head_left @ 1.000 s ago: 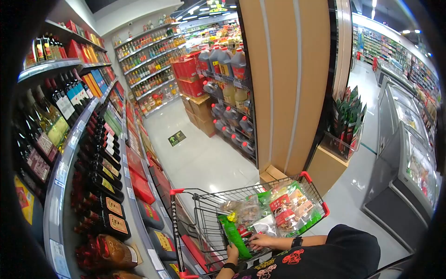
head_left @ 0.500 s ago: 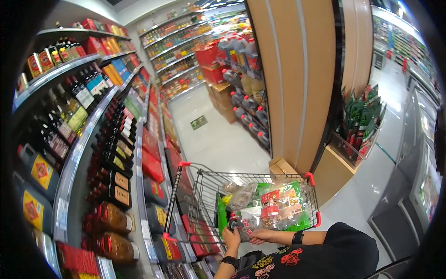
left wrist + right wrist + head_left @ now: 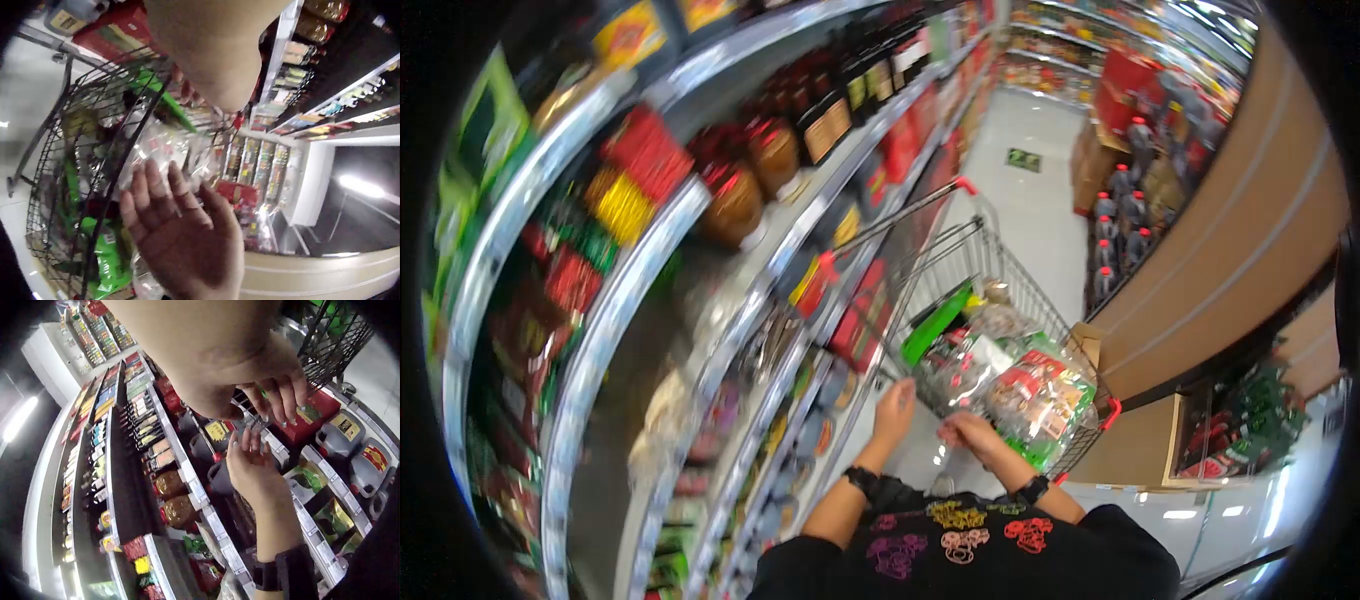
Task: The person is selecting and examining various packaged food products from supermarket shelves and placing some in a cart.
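Note:
My left hand [image 3: 893,410] hovers at the near side of the shopping cart [image 3: 1045,285], holding nothing, with loosely bent fingers. Beside it, my right hand [image 3: 972,432] is also free of any object; in the left wrist view its palm [image 3: 187,244] faces the camera with fingers spread. Inside the cart, a green bag [image 3: 937,328] leans near the handle end. Clear plastic packages [image 3: 970,370] fill the middle, and a packet with a red label [image 3: 1032,378] lies nearest my right hand. The right wrist view shows both hands close together, apart from the goods.
Shelves of bottles [image 3: 825,125] and boxes run along the left, close to the cart handle [image 3: 900,215]. A wood-panelled pillar [image 3: 1200,260] stands to the right, with a rack of green packets [image 3: 1250,420] beside it. Large jugs [image 3: 1105,235] line the aisle ahead.
The head view has swung left and down. Both hands were down in the cart, the left gripping the green bag; it has let go, and both hands have drawn back toward the body.

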A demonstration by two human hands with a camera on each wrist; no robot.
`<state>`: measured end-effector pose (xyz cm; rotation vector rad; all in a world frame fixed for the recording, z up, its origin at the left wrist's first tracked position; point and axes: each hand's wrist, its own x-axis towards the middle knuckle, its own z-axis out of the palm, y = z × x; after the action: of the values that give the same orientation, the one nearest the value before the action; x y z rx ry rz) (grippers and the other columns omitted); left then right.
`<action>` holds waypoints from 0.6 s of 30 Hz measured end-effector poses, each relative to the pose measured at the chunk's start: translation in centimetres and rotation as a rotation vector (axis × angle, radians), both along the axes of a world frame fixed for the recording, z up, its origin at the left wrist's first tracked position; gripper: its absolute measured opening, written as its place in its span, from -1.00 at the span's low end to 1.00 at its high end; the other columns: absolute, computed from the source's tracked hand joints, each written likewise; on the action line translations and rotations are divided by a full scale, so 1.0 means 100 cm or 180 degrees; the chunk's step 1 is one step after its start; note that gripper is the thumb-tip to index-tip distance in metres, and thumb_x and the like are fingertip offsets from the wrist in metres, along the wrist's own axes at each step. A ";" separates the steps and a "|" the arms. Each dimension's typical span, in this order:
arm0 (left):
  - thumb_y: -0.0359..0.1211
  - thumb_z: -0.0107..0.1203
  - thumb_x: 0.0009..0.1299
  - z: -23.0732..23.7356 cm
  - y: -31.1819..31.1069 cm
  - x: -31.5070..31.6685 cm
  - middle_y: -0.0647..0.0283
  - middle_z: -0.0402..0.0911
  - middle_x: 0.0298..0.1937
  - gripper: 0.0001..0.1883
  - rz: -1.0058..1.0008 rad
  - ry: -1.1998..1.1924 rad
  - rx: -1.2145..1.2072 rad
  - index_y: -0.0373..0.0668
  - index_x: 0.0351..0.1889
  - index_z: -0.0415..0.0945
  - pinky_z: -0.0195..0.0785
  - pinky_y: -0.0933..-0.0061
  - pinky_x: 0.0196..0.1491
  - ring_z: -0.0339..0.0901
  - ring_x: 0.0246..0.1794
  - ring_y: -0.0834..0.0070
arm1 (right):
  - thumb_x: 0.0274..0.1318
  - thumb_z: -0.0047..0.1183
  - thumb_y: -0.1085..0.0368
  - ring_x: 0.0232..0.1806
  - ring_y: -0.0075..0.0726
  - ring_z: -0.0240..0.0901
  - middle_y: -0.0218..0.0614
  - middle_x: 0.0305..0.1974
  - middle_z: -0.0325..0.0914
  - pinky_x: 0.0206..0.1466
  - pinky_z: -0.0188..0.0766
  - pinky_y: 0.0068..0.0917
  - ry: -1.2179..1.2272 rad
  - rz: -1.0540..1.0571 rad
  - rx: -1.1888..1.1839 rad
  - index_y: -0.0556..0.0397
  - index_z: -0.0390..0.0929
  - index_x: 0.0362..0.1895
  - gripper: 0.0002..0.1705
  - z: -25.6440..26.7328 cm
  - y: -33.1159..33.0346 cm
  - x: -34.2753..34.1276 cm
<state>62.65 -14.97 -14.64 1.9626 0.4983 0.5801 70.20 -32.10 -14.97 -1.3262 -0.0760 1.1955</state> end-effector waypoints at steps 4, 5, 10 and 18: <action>-0.47 -0.08 0.21 0.025 0.047 -0.046 0.16 0.54 -0.28 -0.81 0.0776 -0.0438 -0.0339 -0.23 -0.21 0.43 0.31 0.52 -0.25 0.50 -0.30 0.46 | 0.06 -0.18 0.25 -0.35 -0.50 0.42 -0.34 -0.35 0.48 -0.28 0.35 -0.61 -0.0067 0.0584 0.0092 0.08 0.38 -0.30 -0.80 0.013 0.053 -0.012; -0.48 -0.08 0.21 0.035 0.057 -0.062 0.17 0.54 -0.29 -0.82 0.0942 -0.0546 -0.0541 -0.23 -0.22 0.44 0.31 0.53 -0.25 0.51 -0.32 0.50 | 0.07 -0.18 0.24 -0.35 -0.49 0.42 -0.33 -0.35 0.48 -0.27 0.35 -0.60 -0.0121 0.0695 0.0078 0.08 0.38 -0.29 -0.79 0.018 0.069 -0.017; -0.48 -0.08 0.21 0.093 0.105 -0.163 0.25 0.54 -0.39 -0.85 0.1672 -0.0942 -0.0446 -0.23 -0.27 0.45 0.30 0.60 -0.34 0.48 -0.42 0.60 | 0.12 -0.21 0.21 -0.27 -0.37 0.43 -0.22 -0.29 0.47 -0.17 0.35 -0.51 -0.0496 0.1295 0.0281 0.14 0.36 -0.23 -0.74 0.055 0.167 -0.065; -0.45 -0.11 0.25 0.095 0.159 -0.274 0.25 0.50 -0.30 -0.80 0.1232 -0.0746 -0.1112 -0.25 -0.16 0.37 0.28 0.62 -0.27 0.43 -0.35 0.62 | 0.16 -0.27 0.11 -0.28 -0.43 0.40 -0.29 -0.30 0.47 -0.21 0.33 -0.51 -0.0750 0.1704 0.1253 0.12 0.38 -0.23 -0.66 0.129 0.295 -0.165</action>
<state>35.23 0.94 -5.17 1.4526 0.7812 0.8889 53.72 -2.60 -2.05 -1.1162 -0.8382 1.3686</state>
